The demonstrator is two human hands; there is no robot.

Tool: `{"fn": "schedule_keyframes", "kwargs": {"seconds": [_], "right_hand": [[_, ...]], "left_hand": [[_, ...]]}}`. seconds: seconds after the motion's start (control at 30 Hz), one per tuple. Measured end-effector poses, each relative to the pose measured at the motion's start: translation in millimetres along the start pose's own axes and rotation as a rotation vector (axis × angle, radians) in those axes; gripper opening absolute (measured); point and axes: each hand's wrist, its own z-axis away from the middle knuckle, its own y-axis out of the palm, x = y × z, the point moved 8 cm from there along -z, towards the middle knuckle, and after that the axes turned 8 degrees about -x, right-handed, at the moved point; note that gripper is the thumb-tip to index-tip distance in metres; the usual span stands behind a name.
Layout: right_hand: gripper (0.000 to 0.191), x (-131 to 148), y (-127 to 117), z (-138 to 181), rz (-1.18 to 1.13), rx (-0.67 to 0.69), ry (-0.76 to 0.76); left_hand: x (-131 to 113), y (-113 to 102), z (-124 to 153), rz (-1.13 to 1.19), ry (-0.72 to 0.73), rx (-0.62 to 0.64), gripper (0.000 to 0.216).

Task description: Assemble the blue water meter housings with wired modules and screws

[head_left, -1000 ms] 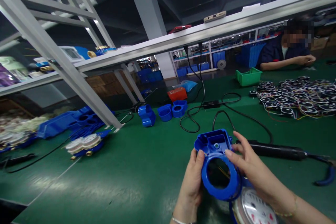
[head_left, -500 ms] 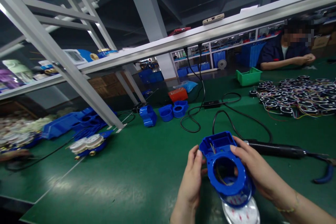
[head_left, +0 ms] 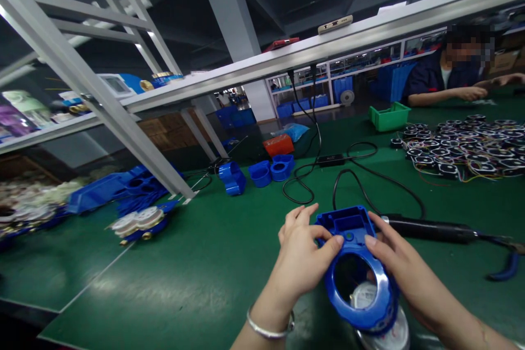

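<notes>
Both hands hold a blue plastic meter housing (head_left: 356, 262) with a round opening, low in the head view. My left hand (head_left: 301, 254) grips its left side, thumb on the top face. My right hand (head_left: 404, 273) holds its right edge. Through and under the ring shows a white meter dial (head_left: 365, 298). Thin coloured wires sit inside the opening.
A black electric screwdriver (head_left: 430, 228) with its cable lies just right of the housing on the green bench (head_left: 205, 251). Blue caps (head_left: 266, 170), an orange box (head_left: 278, 145), a green bin (head_left: 389, 117), a heap of wired black modules (head_left: 463, 147). A person sits at far right. Metal frame struts at left.
The housing has been lowered over the white dial, which now shows through the ring. My left hand moved up over the housing's top left. The camera tilted a little.
</notes>
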Motion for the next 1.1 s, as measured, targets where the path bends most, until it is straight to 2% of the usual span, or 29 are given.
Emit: {"fn": "schedule_keyframes", "kwargs": {"seconds": [0.17,0.37,0.5,0.6,0.77,0.93,1.03,1.1], "right_hand": [[0.075,3.6,-3.2,3.8,0.068,0.055,-0.071],[0.074,-9.6,-23.8,8.4,0.106,0.029,-0.068],[0.078,-26.6,-40.9,16.7,0.064,-0.018,-0.046],[0.075,-39.4,-51.3,18.6,0.047,-0.045,-0.045],[0.079,-54.2,-57.2,12.8,0.142,0.005,-0.054],[0.081,-52.1,-64.1,9.9,0.275,-0.068,-0.097],[0.083,-54.9,-70.3,7.7,0.386,-0.130,-0.060],[0.083,-54.9,-73.5,6.0,0.414,-0.161,-0.039]], "left_hand": [[-11.8,-2.6,-5.0,0.028,0.042,0.027,0.021],[-17.4,-1.8,11.0,0.141,0.024,-0.005,0.023],[-13.4,7.2,25.4,0.320,0.005,-0.098,0.017],[-8.5,18.3,35.0,0.457,-0.001,-0.191,0.015],[8.2,41.8,45.9,0.824,-0.128,-0.308,0.016],[10.1,48.5,48.1,0.950,-0.196,-0.409,0.015],[12.7,50.9,48.6,1.011,-0.275,-0.468,0.016],[15.3,56.4,48.6,1.068,-0.307,-0.463,0.017]]}}
